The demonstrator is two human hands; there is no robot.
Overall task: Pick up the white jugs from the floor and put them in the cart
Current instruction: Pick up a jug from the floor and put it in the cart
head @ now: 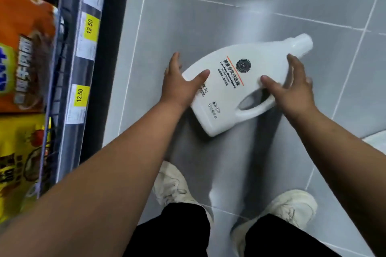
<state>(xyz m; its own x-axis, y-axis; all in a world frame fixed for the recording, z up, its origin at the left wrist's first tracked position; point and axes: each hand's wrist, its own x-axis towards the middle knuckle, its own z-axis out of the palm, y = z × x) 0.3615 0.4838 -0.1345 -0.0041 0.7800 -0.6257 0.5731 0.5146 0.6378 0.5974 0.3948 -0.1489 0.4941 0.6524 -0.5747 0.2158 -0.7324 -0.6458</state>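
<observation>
- Your left hand [179, 86] has its fingers spread and fairly straight; the thumb lies on the label face of the white detergent jug [225, 102], the other fingers reach past its base corner
- Your right hand [292, 92] is spread too; thumb just above the handle, fingers arched over the far edge
- The jug lies on its side on the floor [188, 19], label up, cap pointing away
- The floor is glossy grey tile; your white sneakers [173, 183] stand near the jug
- At your left, a shelf edge [69, 69] carries yellow 12.50 price tags [89, 26]; orange and yellow packets [23, 48] sit behind it

Grey tiled floor [208, 16], shelf edge [83, 48].
</observation>
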